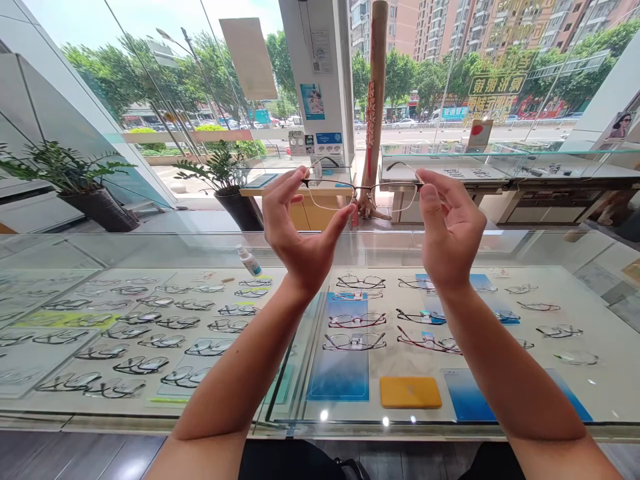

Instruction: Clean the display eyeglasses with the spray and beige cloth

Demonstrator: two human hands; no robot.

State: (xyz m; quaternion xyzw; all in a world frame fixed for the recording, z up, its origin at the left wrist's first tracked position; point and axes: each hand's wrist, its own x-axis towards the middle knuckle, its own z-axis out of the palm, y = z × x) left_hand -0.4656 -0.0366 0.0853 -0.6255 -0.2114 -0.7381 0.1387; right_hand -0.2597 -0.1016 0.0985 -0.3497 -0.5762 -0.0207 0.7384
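Note:
I hold a thin-framed pair of glasses (361, 193) up in front of me, above a glass display counter (320, 427). My left hand (300, 230) pinches the left end of the frame between fingertips and thumb. My right hand (450, 230) pinches the right end near the hinge. The temples point away from me. Both lenses look clear.
Under the counter glass lie several rows of glasses (165, 327), blue mats (340, 373) and an orange cloth (410, 392). A small spray bottle (249, 260) stands on the counter. Potted plants (95, 200), a second display case (500, 173) and a wooden post (376, 100) stand beyond.

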